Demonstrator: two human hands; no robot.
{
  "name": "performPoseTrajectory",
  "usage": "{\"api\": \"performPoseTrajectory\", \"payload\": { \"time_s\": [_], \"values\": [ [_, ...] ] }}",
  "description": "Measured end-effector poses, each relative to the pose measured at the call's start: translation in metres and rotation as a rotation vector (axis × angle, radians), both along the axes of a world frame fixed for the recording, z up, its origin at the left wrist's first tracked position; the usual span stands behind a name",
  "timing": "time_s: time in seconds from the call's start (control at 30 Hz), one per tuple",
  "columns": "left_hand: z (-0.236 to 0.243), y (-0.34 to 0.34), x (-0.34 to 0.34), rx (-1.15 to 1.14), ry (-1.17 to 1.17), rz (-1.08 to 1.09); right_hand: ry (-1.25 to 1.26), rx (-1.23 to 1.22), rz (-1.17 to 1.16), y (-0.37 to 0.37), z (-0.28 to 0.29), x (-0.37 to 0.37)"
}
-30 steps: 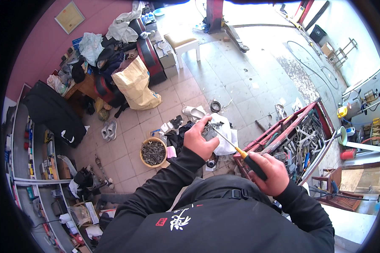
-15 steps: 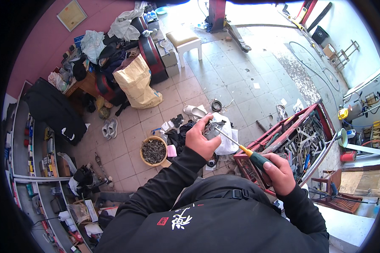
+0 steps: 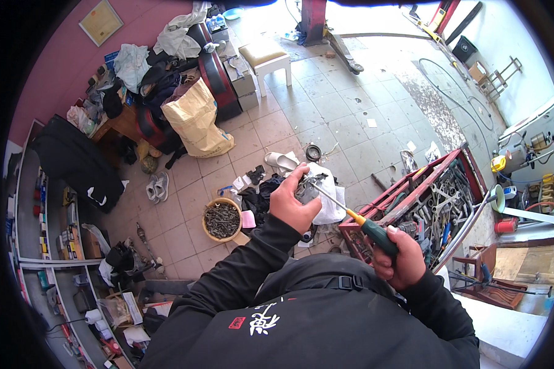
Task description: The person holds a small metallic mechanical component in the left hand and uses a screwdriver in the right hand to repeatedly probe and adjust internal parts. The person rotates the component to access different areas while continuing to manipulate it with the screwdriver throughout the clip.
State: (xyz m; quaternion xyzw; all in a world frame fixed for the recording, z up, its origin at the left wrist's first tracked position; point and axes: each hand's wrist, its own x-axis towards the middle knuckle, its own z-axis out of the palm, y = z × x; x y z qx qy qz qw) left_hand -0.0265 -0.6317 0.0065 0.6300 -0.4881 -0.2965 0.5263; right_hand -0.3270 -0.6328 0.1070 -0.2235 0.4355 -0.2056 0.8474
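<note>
Near the middle of the head view my left hand is closed round a small grey metal part, partly hidden by its fingers. My right hand grips the green and yellow handle of a screwdriver, whose long shaft slants up-left to that part. Behind them a white bag lies beside dark cloths. A yellow tub full of small dark metal pieces stands left of my left hand. A red tool trolley loaded with wrenches and tools sits beside my right hand.
Shelving lines the left. Shoes, a paper sack and a white stool stand on the tiled floor, near a cluttered pile. A red lift post, jack and hose are farther back.
My right hand has turned about the screwdriver handle, its fingers now showing more from below. My left hand stays on the metal part, with only slight movement.
</note>
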Motion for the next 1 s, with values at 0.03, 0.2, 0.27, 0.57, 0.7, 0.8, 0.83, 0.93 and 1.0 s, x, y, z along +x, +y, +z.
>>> {"api": "performPoseTrajectory", "payload": {
  "time_s": [0.03, 0.2, 0.27, 0.57, 0.7, 0.8, 0.83, 0.93, 1.0],
  "values": [
    [0.0, 0.0, 0.0, 0.0, 0.002, 0.003, -0.056, 0.088, 0.009, 0.001, -0.004, 0.0],
    [0.003, -0.001, -0.001, -0.038, 0.012, 0.0, -0.134, -0.047, 0.044, 0.001, -0.019, -0.004],
    [0.003, 0.0, -0.001, -0.033, -0.018, -0.002, 0.079, -0.52, 0.14, 0.001, -0.023, -0.003],
    [0.001, -0.001, 0.002, -0.036, -0.066, -0.034, 0.453, -1.258, 0.293, 0.0, -0.026, -0.004],
    [0.003, 0.001, -0.004, -0.082, -0.069, -0.036, 0.032, -0.312, 0.174, -0.009, -0.024, -0.01],
    [0.004, 0.002, -0.007, -0.058, -0.094, -0.038, 0.198, -0.638, 0.21, -0.012, -0.024, -0.01],
    [0.004, 0.003, -0.007, -0.049, -0.104, -0.042, 0.414, -1.195, 0.288, -0.011, -0.024, -0.01],
    [0.003, 0.003, -0.008, -0.021, -0.089, -0.048, 0.886, -1.911, 0.493, -0.006, -0.025, -0.007],
    [0.001, 0.002, -0.008, -0.025, -0.073, -0.043, 0.859, -1.873, 0.413, -0.004, -0.028, -0.006]
  ]
}}
